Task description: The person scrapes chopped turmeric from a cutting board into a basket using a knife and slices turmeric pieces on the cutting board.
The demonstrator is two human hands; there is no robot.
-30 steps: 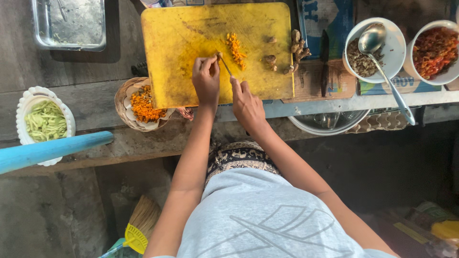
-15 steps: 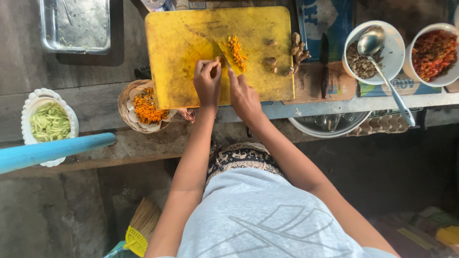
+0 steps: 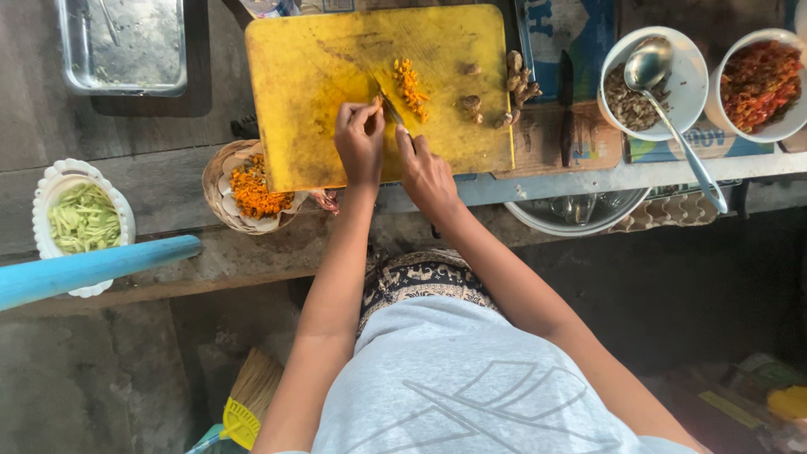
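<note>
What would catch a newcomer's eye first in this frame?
The bright yellow cutting board at top centre, where the left hand and right hand work a knife beside a small pile of chopped orange pieces. Next, the basket of orange shreds at the board's lower left corner, and the bowl of red flakes at far right.

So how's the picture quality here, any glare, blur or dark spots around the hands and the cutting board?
Head view: soft, even daylight on the yellow cutting board, hands sharp, the left hand and right hand casting only faint shadows; mild glare on the metal tray and ladle; the area under the bench at lower right is deep in shadow; the knife blade is thin, hard to make out.
</note>
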